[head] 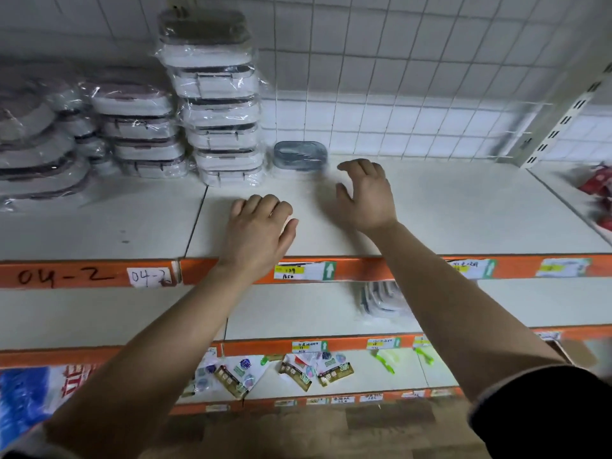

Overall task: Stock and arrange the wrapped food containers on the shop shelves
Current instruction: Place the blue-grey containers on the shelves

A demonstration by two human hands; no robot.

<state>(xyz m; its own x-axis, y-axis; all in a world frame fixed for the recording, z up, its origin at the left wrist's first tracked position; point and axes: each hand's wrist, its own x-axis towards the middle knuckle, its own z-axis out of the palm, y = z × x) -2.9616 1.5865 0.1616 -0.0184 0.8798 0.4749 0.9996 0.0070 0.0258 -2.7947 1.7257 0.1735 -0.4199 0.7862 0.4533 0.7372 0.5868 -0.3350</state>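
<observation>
Hands over the top shelf (463,207), both empty. My left hand (256,231) rests knuckles-up on the shelf, fingers curled under, gripping nothing. My right hand (366,193) hovers open, fingers spread, just beside the lone grey-lidded container (300,155) at the back, not touching it. Left of that stands a tall stack of wrapped white containers (220,104), then a shorter stack (139,127) and more wrapped ones at far left (36,150). Orange shelf edge (381,270) reads "04-2" handwritten, repeated on a white sticker (150,277). Price tag (304,271) shows "139", other print too blurred. Another wrapped container (384,298) lies on the shelf below.
</observation>
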